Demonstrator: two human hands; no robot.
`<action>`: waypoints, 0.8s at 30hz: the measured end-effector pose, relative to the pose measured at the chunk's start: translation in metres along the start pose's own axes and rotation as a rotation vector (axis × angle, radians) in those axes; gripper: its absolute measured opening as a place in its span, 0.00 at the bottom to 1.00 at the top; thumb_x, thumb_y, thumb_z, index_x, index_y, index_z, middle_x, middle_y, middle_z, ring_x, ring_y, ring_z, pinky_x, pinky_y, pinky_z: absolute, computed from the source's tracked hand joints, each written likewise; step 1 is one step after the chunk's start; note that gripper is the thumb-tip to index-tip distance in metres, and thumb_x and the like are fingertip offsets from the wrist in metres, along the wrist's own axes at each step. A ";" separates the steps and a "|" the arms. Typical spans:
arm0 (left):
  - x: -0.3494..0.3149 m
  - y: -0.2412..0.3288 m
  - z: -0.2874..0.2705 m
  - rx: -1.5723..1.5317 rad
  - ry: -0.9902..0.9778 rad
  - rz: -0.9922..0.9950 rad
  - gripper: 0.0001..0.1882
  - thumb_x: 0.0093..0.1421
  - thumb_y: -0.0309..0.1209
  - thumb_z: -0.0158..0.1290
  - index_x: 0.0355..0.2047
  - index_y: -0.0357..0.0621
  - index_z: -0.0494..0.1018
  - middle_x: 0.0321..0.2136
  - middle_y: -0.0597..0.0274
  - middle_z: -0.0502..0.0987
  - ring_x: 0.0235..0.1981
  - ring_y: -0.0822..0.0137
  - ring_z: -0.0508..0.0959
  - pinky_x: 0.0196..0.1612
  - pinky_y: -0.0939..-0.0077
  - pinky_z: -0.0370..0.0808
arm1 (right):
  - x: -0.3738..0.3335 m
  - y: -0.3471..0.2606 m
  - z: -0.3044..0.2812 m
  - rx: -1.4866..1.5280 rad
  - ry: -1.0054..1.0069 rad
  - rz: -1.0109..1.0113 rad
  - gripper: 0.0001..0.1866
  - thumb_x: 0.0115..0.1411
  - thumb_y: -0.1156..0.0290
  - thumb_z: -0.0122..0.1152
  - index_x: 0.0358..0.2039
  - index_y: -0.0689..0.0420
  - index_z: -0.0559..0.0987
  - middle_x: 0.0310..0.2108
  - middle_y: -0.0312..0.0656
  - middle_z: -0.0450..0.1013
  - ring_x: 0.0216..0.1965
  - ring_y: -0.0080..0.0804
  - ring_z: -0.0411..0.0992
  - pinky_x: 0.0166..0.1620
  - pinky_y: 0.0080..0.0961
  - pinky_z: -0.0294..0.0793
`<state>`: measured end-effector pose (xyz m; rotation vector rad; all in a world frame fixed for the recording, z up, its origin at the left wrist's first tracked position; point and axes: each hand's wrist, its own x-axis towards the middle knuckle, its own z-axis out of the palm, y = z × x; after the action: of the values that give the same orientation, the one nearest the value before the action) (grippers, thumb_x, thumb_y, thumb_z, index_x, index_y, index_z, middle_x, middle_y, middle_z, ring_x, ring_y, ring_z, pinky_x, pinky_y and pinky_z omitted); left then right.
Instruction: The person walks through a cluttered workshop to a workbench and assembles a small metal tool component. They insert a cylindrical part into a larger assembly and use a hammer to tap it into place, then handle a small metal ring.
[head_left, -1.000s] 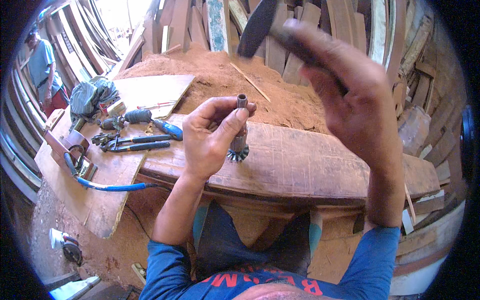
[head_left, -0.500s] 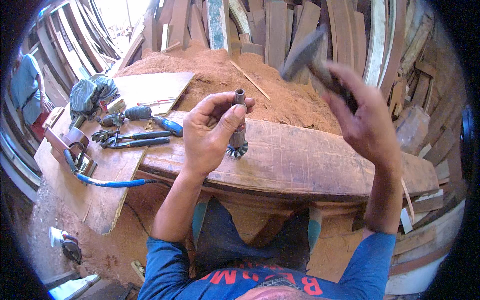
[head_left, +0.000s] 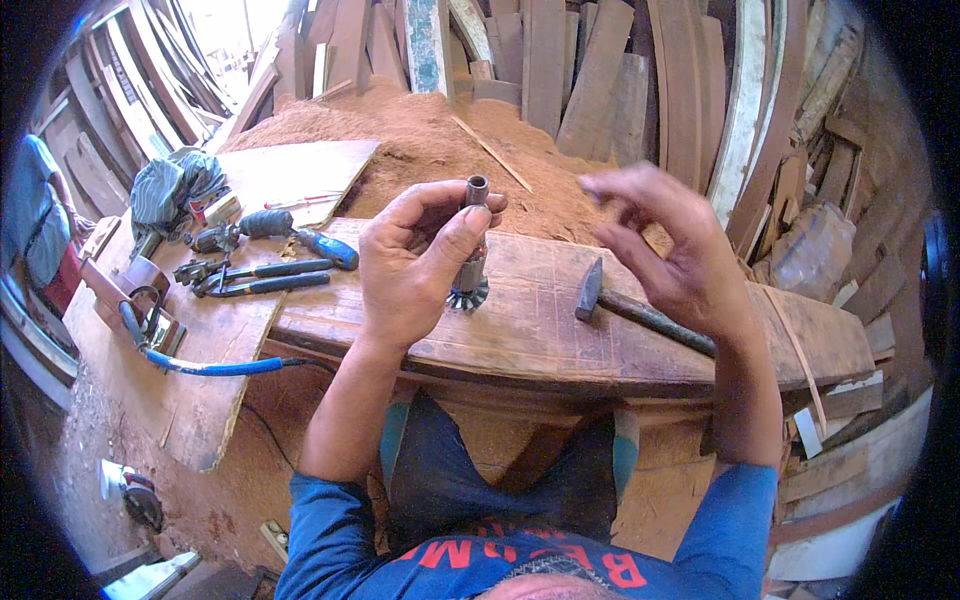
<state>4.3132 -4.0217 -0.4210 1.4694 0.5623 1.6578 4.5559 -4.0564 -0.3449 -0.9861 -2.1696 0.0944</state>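
My left hand (head_left: pixel 425 255) is closed round an upright motor armature (head_left: pixel 468 274) with a finned fan at its lower end, standing over the wooden plank (head_left: pixel 540 345). A short metal tube (head_left: pixel 477 187) sticks up above my thumb and fingertips; how it joins the armature is hidden by my fingers. To the right, my right hand (head_left: pixel 670 245) hangs above the plank, fingers apart and nothing in it. Below that hand lies a hammer (head_left: pixel 590 290), its head toward the middle of the plank and its handle running right, partly behind my wrist.
On a plywood sheet (head_left: pixel 225 400) at left are pliers (head_left: pixel 265 285), a blue-handled tool (head_left: pixel 325 248), motor parts, a power tool with blue cable (head_left: pixel 215 368) and a striped cloth (head_left: pixel 170 190). A person (head_left: pixel 45 220) is at far left. Sawdust (head_left: pixel 400 140) and boards lie beyond.
My right hand has let go of the hammer, which has come down from the air onto the plank. My left hand still holds the armature and tube in nearly the same place.
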 end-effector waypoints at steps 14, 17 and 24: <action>-0.006 -0.006 -0.002 -0.117 -0.112 -0.005 0.32 0.60 0.20 0.64 0.63 0.35 0.63 0.46 0.50 0.81 0.51 0.65 0.81 0.52 0.74 0.79 | 0.045 -0.015 0.037 0.328 0.112 -0.155 0.12 0.63 0.80 0.64 0.48 0.64 0.80 0.40 0.42 0.80 0.42 0.28 0.80 0.48 0.25 0.79; -0.007 -0.006 -0.004 -0.120 -0.117 -0.038 0.37 0.59 0.18 0.63 0.66 0.36 0.58 0.47 0.48 0.81 0.52 0.63 0.80 0.54 0.72 0.79 | 0.038 -0.011 0.031 0.442 0.144 -0.011 0.12 0.64 0.81 0.64 0.47 0.63 0.79 0.42 0.41 0.80 0.43 0.24 0.78 0.50 0.22 0.78; -0.006 -0.013 -0.005 -0.148 -0.122 -0.008 0.32 0.60 0.17 0.61 0.62 0.35 0.60 0.49 0.47 0.79 0.52 0.60 0.81 0.55 0.71 0.80 | 0.034 -0.006 0.034 0.402 0.199 -0.113 0.05 0.62 0.77 0.66 0.38 0.62 0.81 0.34 0.43 0.81 0.38 0.26 0.81 0.43 0.25 0.80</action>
<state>4.3123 -4.0184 -0.4358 1.4460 0.3694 1.5576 4.5154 -4.0300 -0.3469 -0.6158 -1.9187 0.3491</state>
